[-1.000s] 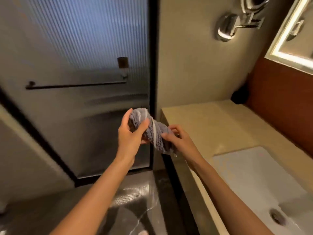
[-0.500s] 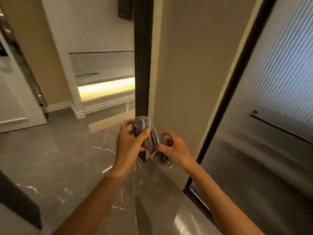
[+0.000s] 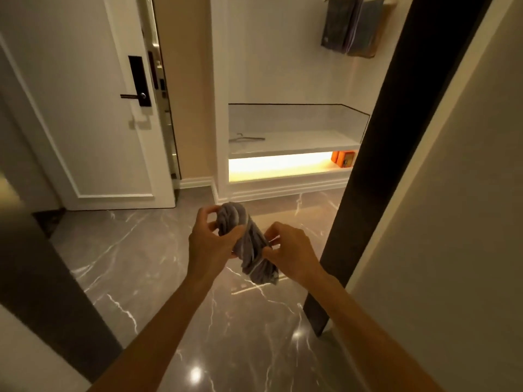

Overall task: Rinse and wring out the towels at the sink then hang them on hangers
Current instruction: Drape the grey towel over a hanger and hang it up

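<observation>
As two hands [image 3: 209, 246] [image 3: 295, 256] grip one towel [image 3: 250, 250] (twisted), one hanger [image 3: 246, 138] shows

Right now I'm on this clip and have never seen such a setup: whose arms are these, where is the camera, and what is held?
No machine here: one camera sits on a person's head, looking forward and down, so the two bare arms are the wearer's own. The left hand and the right hand each grip one end of a grey towel twisted into a tight roll, fingers curled round it. Below is a glossy marble floor. Ahead, a hanger lies flat on a white shelf; an orange box sits in the lit gap beneath, and dark cloths hang above. A white door stands at the left.
</observation>
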{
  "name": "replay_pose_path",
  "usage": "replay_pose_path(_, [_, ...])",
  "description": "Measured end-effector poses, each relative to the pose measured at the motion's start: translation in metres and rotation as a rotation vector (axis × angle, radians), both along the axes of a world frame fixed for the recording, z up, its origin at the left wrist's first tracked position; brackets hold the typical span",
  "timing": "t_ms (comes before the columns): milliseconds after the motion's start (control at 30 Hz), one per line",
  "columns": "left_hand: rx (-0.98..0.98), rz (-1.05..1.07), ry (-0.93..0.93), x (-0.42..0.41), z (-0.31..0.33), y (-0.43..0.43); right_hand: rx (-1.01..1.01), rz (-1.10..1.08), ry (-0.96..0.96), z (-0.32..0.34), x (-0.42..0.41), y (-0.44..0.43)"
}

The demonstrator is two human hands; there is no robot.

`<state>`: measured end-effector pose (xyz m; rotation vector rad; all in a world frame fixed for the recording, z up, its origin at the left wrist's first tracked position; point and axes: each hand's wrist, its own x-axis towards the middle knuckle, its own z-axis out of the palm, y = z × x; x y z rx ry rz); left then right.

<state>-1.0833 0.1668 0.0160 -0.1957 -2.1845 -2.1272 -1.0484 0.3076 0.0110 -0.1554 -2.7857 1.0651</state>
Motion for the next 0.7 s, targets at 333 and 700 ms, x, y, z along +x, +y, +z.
replay_pose_path(333, [-0.202,-0.058,0.138,-0.267,0.017,0.097,-0.428,-0.015,0.029,0.025,-0.278,0.126])
replay_pose_path(700, [-0.621,-0.236,0.072,-0.536,0.010,0.197,-0.907,0.014,0.072,0.054,-0.537,0.231])
